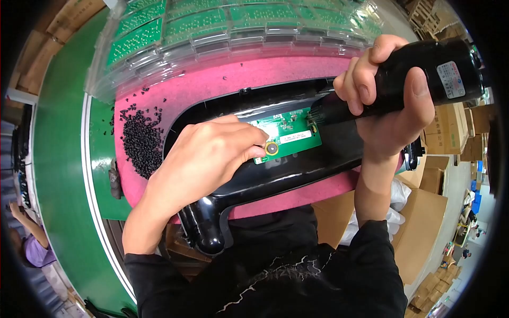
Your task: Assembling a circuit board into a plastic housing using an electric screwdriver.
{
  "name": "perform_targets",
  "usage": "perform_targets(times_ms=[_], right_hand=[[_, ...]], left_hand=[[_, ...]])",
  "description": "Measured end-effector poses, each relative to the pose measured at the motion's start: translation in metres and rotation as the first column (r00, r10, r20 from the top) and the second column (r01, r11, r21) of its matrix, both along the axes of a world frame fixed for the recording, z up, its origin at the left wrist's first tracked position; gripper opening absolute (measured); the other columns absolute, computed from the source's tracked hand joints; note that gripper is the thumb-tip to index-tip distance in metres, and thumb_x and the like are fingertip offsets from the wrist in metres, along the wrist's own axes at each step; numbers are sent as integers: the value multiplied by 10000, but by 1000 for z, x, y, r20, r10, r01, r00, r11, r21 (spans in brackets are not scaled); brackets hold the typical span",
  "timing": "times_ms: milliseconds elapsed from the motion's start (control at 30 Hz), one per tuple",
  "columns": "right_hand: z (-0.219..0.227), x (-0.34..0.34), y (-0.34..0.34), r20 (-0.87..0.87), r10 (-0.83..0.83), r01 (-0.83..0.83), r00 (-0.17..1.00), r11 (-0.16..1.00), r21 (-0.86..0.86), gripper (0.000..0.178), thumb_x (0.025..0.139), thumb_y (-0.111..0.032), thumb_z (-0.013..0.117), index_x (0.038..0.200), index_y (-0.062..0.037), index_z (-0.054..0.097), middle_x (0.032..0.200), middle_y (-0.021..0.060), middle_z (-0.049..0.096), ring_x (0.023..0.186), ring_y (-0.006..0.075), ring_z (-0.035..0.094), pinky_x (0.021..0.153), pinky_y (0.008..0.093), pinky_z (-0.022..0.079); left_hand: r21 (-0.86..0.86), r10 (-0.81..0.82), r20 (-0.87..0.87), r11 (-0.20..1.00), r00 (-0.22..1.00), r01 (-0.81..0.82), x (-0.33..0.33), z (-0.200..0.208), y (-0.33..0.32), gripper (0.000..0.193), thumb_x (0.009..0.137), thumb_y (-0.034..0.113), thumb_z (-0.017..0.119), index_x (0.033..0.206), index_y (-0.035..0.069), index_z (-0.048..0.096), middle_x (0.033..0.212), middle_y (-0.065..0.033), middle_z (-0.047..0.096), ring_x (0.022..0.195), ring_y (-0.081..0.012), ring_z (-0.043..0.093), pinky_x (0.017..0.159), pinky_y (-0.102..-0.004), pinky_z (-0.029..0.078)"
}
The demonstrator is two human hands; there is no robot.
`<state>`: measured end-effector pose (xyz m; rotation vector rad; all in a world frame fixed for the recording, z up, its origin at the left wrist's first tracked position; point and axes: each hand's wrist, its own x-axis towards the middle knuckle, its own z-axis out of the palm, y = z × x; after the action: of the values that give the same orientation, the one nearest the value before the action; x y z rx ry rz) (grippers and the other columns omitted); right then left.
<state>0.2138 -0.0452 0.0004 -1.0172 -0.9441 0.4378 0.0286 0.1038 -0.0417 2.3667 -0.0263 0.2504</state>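
A green circuit board lies inside a long, glossy black plastic housing. It carries a white label strip and a round yellow-rimmed part. At the board's left end my left hand is closed, thumb and forefinger pinched on its edge beside the round part. My right hand is wrapped around a thick black electric screwdriver with a white sticker. The tool is held tilted, its narrow end over the board's right edge. Whether its tip touches the board is hard to tell.
A heap of small black screws sits on the pink mat to the left. Clear plastic trays of green boards stand along the far side. Cardboard boxes are at the right. Another person is at far left.
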Motion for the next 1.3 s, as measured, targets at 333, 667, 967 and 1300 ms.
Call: perform_targets(times_ms=[333,667,967,1300], right_hand=[[-3,-5,6,69,130,-123,989,988,-90,427,901,-429,518,1005,-17,487,596,31,458,455,112,390,483,275,333],[28,-25,-10,-96,307,-273,947,924,268,485,842,-513,627,1030,-84,499,683,-32,527,490,78,473,572,258,386],[36,-52,0,-81,350,-283,933,855,434,479,757,-429,711,995,-83,480,641,-34,553,475,81,535,533,236,422],[37,-49,3,-25,310,-285,950,901,328,506,778,-480,677,1012,-75,482,661,-37,535,482,83,511,556,246,413]], left_hand=[[-90,50,-129,994,990,-62,-1,4,-1,103,834,86,690,849,-10,658,968,-127,729,806,-321,699,694,-362,563],[-196,5,54,981,999,5,-6,6,4,94,840,33,691,928,5,709,794,-137,707,630,-195,684,559,-296,528],[-92,34,348,996,937,-2,-11,5,6,141,761,83,776,817,-8,683,722,-112,679,621,-260,670,564,-317,526],[-105,96,431,993,897,-56,-9,2,9,194,724,87,798,810,-24,664,696,-105,665,604,-263,658,546,-321,510]])
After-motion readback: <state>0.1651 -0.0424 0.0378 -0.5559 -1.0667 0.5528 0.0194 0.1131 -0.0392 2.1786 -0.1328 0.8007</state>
